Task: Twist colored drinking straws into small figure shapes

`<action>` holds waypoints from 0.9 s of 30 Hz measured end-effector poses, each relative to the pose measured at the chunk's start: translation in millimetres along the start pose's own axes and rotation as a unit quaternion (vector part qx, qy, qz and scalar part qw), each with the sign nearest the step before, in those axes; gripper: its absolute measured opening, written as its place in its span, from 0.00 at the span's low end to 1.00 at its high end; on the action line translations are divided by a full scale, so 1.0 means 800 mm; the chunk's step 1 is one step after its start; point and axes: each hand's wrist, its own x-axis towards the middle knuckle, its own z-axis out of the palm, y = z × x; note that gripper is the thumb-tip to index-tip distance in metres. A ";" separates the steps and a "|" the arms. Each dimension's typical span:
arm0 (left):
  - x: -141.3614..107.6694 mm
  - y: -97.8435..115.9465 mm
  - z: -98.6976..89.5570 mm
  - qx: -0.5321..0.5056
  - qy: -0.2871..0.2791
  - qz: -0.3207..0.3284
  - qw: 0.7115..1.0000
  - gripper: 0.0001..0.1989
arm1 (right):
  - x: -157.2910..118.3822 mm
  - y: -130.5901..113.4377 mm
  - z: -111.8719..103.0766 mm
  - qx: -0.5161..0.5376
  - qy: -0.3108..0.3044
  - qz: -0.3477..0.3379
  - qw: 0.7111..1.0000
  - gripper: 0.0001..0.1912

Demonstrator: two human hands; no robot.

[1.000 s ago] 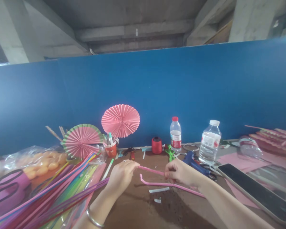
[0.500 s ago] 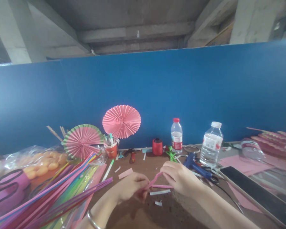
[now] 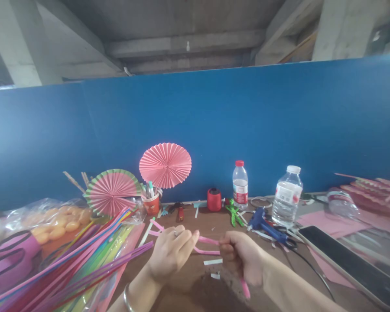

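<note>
Pink fuzzy strips [image 3: 208, 251] stretch between my two hands above the brown table [image 3: 188, 290]. My left hand [image 3: 173, 249] has its fingers wrapped round them, and their ends stick out on its far left side. Closed in a fist, my right hand [image 3: 242, 255] grips the other part of the strips, with a pink end hanging below it. Two small white paper scraps [image 3: 213, 262] lie on the table between and below the hands.
Bundled colourful strips [image 3: 94, 260] lie left. Behind stand a cup of pens [image 3: 151, 203], a red container [image 3: 214, 200] and two bottles [image 3: 240, 186]. A blue glue gun [image 3: 268, 227], scissors, a phone [image 3: 351, 268] and pink paper sit right. Pleated fans [image 3: 165, 166] stand behind.
My left hand has moved up and left and turned palm down. My right hand has turned into a fist and moved slightly lower. The pink strips are now stretched between them.
</note>
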 end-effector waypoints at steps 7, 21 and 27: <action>0.007 -0.002 0.002 -0.083 -0.125 -0.128 0.980 0.11 | -0.016 -0.009 -0.001 -0.264 0.149 -0.220 0.927 0.06; 0.021 0.000 -0.009 -0.212 -0.168 -0.165 0.949 0.14 | -0.011 -0.010 0.010 -0.171 0.101 -0.122 0.972 0.09; 0.030 -0.008 -0.021 -0.350 -0.237 -0.293 0.858 0.11 | -0.014 -0.018 -0.002 -0.210 0.104 -0.188 0.954 0.09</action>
